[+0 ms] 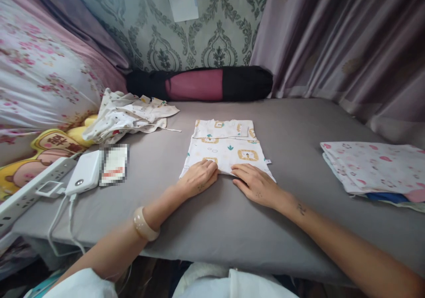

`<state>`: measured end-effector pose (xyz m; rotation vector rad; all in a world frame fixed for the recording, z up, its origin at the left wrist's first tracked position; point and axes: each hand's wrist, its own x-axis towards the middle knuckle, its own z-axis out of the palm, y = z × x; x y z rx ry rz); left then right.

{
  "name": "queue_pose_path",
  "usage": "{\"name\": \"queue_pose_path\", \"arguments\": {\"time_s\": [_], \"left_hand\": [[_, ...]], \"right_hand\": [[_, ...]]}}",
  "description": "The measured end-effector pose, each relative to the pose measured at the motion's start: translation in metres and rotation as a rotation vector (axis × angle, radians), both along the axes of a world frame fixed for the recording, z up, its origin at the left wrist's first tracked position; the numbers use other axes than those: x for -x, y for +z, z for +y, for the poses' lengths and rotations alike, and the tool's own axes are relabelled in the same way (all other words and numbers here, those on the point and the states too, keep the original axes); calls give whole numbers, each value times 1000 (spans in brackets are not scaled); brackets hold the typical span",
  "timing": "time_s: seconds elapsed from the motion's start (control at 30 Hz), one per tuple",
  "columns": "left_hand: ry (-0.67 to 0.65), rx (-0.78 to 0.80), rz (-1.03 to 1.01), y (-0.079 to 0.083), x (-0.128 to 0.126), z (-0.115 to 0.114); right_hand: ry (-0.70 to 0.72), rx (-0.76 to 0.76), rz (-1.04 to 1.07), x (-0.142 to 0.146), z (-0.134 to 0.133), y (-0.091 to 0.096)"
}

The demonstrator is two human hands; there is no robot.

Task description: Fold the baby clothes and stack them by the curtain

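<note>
The left hand and right hand are resting at the near corners of the partly folded lion-print cloth, mid-worktop, apparently steadying that edge evenly from both sides; whether the bent fingers are pinching or just pressing, I cannot tell.

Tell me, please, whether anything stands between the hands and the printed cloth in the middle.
Nothing visible does: the left hand and right hand both touch the cloth at its near edge. The crumpled cloth lies farther left and the folded pile to the right, both apart from it.
</note>
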<state>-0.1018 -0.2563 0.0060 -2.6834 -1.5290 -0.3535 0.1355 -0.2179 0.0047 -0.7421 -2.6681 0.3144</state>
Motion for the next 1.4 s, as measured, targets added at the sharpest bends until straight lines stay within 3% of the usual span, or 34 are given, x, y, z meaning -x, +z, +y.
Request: {"name": "queue_pose_path", "arguments": {"time_s": [0.23, 0.57, 0.73, 1.0, 1.2, 1.4], "left_hand": [[-38, 59, -77, 0, 16, -4], [-4, 25, -108, -7, 59, -20], [-69, 64, -79, 2, 64, -22], [-105, 125, -111, 25, 65, -38], [83, 188, -218, 22, 69, -41], [448, 252, -440, 14, 73, -23]], "right_hand": [[-108, -111, -56, -26, 10, -2], [-177, -86, -190, -67, 13, -11], [-207, -98, -275, -70, 7, -2], [-131, -58, -249, -77, -10, 20], [-122, 104, -222, -80, -1, 34], [-260, 248, -220, -78, 29, 42]]}}
